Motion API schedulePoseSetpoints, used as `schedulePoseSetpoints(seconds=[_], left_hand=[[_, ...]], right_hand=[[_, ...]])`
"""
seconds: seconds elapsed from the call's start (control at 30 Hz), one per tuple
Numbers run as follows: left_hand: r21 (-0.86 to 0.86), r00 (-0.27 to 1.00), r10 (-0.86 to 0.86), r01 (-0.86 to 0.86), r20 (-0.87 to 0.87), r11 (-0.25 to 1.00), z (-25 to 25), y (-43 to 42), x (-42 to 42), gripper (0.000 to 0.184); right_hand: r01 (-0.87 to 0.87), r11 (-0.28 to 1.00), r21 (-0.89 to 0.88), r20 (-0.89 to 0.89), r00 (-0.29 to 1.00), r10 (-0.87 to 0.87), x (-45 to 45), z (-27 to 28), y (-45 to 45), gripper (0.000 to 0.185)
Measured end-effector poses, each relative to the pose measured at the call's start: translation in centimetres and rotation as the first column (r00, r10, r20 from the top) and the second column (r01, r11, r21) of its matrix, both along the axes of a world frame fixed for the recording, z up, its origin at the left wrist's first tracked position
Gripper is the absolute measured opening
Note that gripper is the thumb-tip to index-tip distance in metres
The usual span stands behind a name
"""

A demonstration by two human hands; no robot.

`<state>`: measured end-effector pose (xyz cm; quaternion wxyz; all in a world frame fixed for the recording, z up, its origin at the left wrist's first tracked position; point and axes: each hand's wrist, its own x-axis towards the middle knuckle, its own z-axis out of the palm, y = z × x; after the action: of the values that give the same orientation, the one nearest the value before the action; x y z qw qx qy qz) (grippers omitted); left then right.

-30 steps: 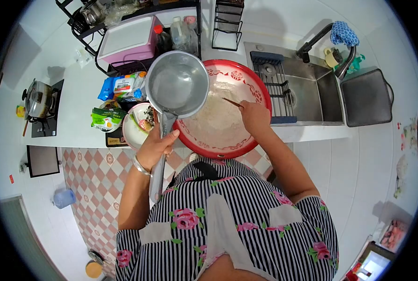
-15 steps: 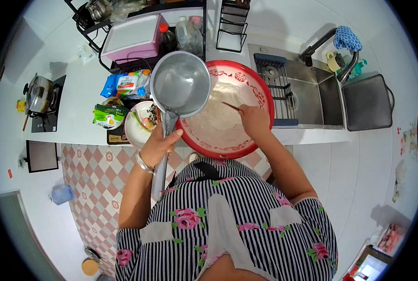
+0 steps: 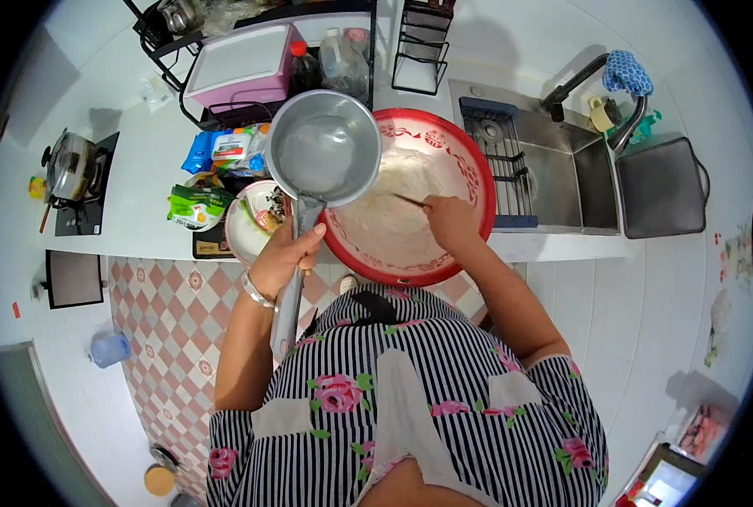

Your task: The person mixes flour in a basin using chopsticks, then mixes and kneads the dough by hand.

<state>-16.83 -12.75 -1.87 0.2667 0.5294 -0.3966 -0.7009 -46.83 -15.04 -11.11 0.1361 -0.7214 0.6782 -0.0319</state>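
Note:
A large red-rimmed enamel basin point(image 3: 488, 173) rests on the counter with white flour point(image 3: 406, 173) spread over its bottom. My right hand point(image 3: 454, 224) is over the basin's right side, closed on chopsticks point(image 3: 409, 200) whose tips point left into the flour. My left hand point(image 3: 282, 260) grips the long grey handle of a metal water scoop point(image 3: 326, 150). The scoop's round bowl is held over the basin's left edge and looks to have clear liquid inside. Part of the basin's left side is hidden beneath it.
A white bowl point(image 3: 239, 241) with food scraps stands left of the basin, by a green packet point(image 3: 197, 207) and wipes point(image 3: 228, 148). Behind is a black rack with a pink box point(image 3: 245, 68). The sink point(image 3: 554, 186) and its drying rack point(image 3: 503, 169) adjoin the basin's right.
My right hand has shifted slightly left, carrying the chopstick tips through the flour. The scoop in my left hand has drifted a little left and up.

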Motion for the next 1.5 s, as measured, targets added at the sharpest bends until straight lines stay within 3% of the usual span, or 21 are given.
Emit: schedulePoseSetpoints(seconds=[0.13, 0.27, 0.33, 0.47, 0.57, 0.8, 0.9, 1.03, 1.17, 1.27, 1.47, 1.5], left_hand=[[-0.002, 0.997, 0.047, -0.047, -0.064, 0.999, -0.2, 0.1, 0.3, 0.034], [0.002, 0.997, 0.058, -0.058, -0.05, 0.998, 0.1, 0.0, 0.4, 0.036], [0.022, 0.993, 0.084, -0.083, -0.087, 0.996, -0.4, 0.1, 0.5, 0.041], [0.005, 0.994, 0.054, -0.054, -0.09, 0.999, -0.2, 0.0, 0.7, 0.04], [0.004, 0.997, 0.045, -0.045, -0.068, 0.999, -0.5, -0.1, 0.7, 0.04], [-0.046, 0.999, 0.042, -0.043, -0.031, 0.998, -0.3, 0.1, 0.8, 0.041], [-0.054, 0.999, 0.039, -0.039, -0.009, 0.998, 0.1, 0.4, 0.8, 0.04], [-0.084, 0.999, 0.008, -0.011, -0.039, 0.996, 0.0, 0.3, 1.0, 0.038], [-0.099, 0.999, 0.045, -0.047, -0.017, 0.994, 0.1, 0.4, 1.1, 0.037], [-0.068, 0.998, 0.065, -0.065, -0.001, 0.996, -0.2, 0.3, 1.3, 0.036], [-0.077, 0.997, 0.069, -0.066, 0.038, 0.995, 0.5, 0.4, 1.2, 0.037], [-0.08, 0.997, 0.066, -0.063, 0.03, 0.995, 0.1, 0.3, 1.3, 0.038]], right_hand=[[0.105, 0.987, -0.125, 0.042, 0.994, -0.1, -0.8, 0.9, -1.9, 0.022], [0.048, 0.998, -0.048, 0.03, 0.998, -0.046, -0.2, -1.0, -1.8, 0.022], [-0.034, 0.999, 0.033, 0.023, 0.999, 0.034, 0.7, 0.4, 0.3, 0.022], [-0.027, 0.988, 0.151, 0.092, 0.996, 0.013, 1.3, 3.8, 2.7, 0.022], [-0.049, 0.988, 0.146, 0.035, 0.998, 0.044, 1.5, 0.5, 2.1, 0.022], [0.132, 0.987, -0.092, 0.001, 0.991, -0.132, -1.1, 2.1, -1.6, 0.022], [0.107, 0.99, -0.097, -0.038, 0.993, -0.111, -0.4, 0.5, -2.5, 0.02], [-0.013, 0.993, 0.113, -0.019, 1.0, 0.015, 0.9, 0.7, 0.1, 0.022], [-0.034, 0.984, 0.175, 0.071, 0.997, 0.022, 2.2, 2.9, 2.9, 0.023], [-0.069, 0.993, 0.094, 0.062, 0.996, 0.064, 1.1, -0.5, 1.4, 0.023], [0.141, 0.989, -0.034, 0.043, 0.989, -0.139, -0.9, 1.8, -2.1, 0.023], [0.111, 0.993, -0.031, 0.016, 0.994, -0.111, -0.8, 1.0, -2.3, 0.023]])
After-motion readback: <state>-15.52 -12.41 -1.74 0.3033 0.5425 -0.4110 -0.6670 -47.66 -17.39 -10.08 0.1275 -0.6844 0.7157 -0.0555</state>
